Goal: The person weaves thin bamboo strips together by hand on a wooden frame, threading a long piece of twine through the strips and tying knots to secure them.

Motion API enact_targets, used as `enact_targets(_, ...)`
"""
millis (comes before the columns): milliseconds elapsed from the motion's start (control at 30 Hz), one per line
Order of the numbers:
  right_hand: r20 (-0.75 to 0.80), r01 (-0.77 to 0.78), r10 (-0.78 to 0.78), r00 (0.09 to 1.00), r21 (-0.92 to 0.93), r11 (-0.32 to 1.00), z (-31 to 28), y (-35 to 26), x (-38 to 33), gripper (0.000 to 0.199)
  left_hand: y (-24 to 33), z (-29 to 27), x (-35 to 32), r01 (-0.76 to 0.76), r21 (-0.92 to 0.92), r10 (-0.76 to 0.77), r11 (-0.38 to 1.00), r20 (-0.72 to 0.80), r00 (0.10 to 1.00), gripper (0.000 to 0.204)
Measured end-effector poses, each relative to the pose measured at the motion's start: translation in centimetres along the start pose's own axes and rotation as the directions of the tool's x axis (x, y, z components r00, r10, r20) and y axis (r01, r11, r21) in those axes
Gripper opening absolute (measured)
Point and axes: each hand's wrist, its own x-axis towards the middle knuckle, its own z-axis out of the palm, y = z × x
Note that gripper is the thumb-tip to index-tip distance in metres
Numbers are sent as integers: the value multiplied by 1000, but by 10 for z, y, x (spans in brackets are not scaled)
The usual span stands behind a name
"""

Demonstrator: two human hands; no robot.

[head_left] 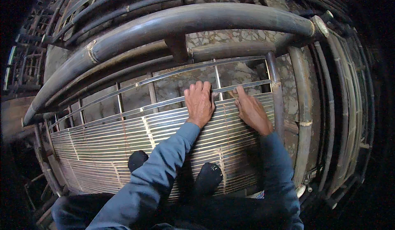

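My left hand (199, 103) is closed over a long bamboo strip (166, 103), its fingers curled across the far side. Just right of it, my right hand (252, 110) is closed with the index finger stretched along the same strip. A small brownish thing (233, 94) shows at its fingertips, too small to name. Both hands are over the far edge of a slatted bamboo panel (103, 143), made of many thin parallel slats. Thin crosspieces, such as a pale one (217, 76), run under the strip toward another strip (181, 70) farther away.
A thick dark bamboo pole (197, 22) arches across the far side, above thinner rails. An upright bamboo post (276, 90) borders the panel on the right, with more poles (302, 106) beyond. My dark-covered feet (208, 176) rest on the slats. Cracked stone ground (234, 36) shows through gaps.
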Motion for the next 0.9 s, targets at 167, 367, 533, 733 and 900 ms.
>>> enact_targets(167, -29, 145, -170, 985, -393, 908, 6, 18, 30, 10, -7, 3, 11, -4, -35, 7, 999, 64, 998, 19)
enact_targets(367, -61, 213, -256, 965, -392, 895, 38, 25, 49, 11, -15, -7, 34, 95, -176, -29, 980, 346, 938, 25)
enact_targets(533, -85, 178, -220, 972, -349, 920, 42, 20, 54, 15, -37, 7, 83, 282, -243, 28, 928, 800, 599, 35)
enact_targets(733, -157, 175, -226, 962, -286, 942, 62, 34, 54, 14, -50, 43, 81, 265, -267, 5, 926, 713, 702, 26)
enact_targets(900, -77, -5, -12, 997, -225, 974, 53, 28, 48, 20, -28, 32, 72, 180, -102, -53, 978, 717, 695, 31)
